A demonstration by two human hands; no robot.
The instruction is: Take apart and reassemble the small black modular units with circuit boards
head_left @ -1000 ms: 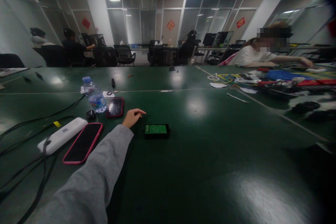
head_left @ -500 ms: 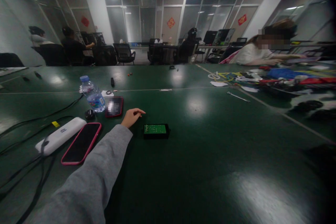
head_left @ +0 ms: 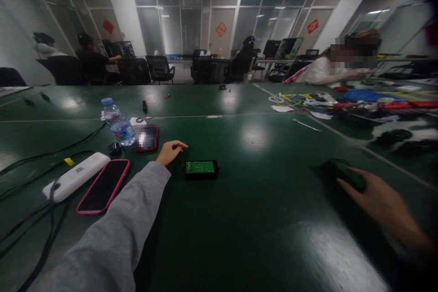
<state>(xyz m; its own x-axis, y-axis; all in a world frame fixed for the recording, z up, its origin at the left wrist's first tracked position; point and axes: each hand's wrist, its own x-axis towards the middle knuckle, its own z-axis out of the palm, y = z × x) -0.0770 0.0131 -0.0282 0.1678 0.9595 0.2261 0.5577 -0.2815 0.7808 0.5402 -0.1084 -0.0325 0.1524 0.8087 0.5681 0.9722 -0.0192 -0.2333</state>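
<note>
Two hands in play on my feed, and I'm taking the black case [head_left: 201,175] as the clock's hub: it lies on the green tabletop [head_left: 253,223], green board [head_left: 201,166] facing up. Left hand [head_left: 169,152] at ten, just beside the case, fingers loosely bent and slightly apart, nothing visible in them. Right hand [head_left: 381,198] way out at three, well apart from the case, clamped on a dark object [head_left: 353,177]; blur hides what it is. What makes this go well, I reckon: firm thumb and fingers on the object's sides, wrist calm, left fingertips off that bare board. Pink-edged phone [head_left: 103,187] at nine, near the left sleeve [head_left: 119,228], deserves elbow room; spanner [head_left: 307,125] at two sits clear of both hands.
</note>
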